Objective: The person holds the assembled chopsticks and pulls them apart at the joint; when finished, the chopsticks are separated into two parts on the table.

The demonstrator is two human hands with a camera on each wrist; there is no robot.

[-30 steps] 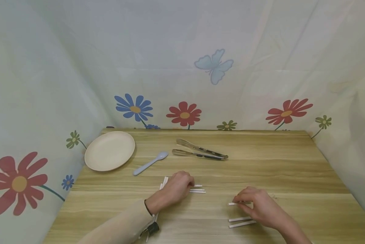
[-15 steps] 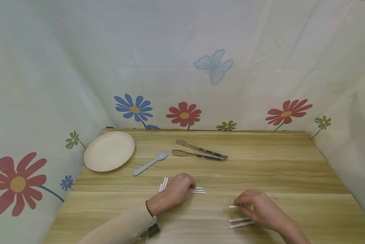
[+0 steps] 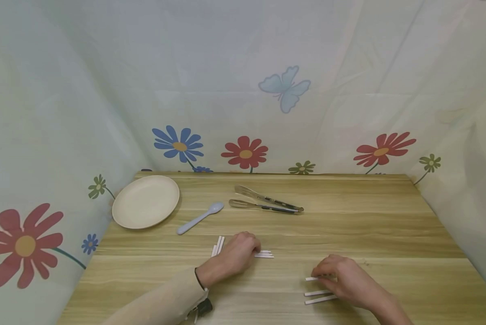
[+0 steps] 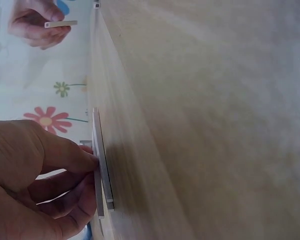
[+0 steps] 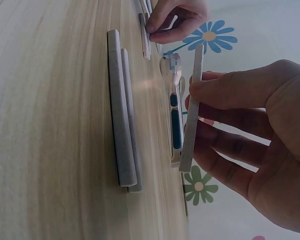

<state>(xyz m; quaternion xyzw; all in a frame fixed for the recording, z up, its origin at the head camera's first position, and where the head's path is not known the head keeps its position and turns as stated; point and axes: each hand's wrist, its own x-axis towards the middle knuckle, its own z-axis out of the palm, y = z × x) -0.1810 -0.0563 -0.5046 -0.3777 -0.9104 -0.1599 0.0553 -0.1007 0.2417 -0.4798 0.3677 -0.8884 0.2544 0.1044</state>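
Observation:
My left hand (image 3: 236,253) pinches a white stick in a small group of white sticks (image 3: 264,256) lying crosswise on the table. In the left wrist view, thumb and fingers meet at the sticks (image 4: 104,165), low against the wood. Right of it, my right hand (image 3: 350,280) holds one white stick (image 5: 191,130) between thumb and fingers, raised off the table in the right wrist view. Two more white sticks (image 5: 121,110) lie side by side just in front of that hand. Another group of white sticks (image 3: 217,246) is partly hidden under my left wrist.
A cream plate (image 3: 145,201) sits at the back left corner of the wooden table (image 3: 368,216). Beside it lies a pale blue spoon (image 3: 200,217). Metal tongs with black handles (image 3: 267,201) lie at the back middle. A flowered curtain (image 3: 210,90) surrounds the table.
My right hand has come slightly nearer the front edge with its stick, closer to the two lying sticks. By the left hand, the farthest stick has moved nearer the others in its group.

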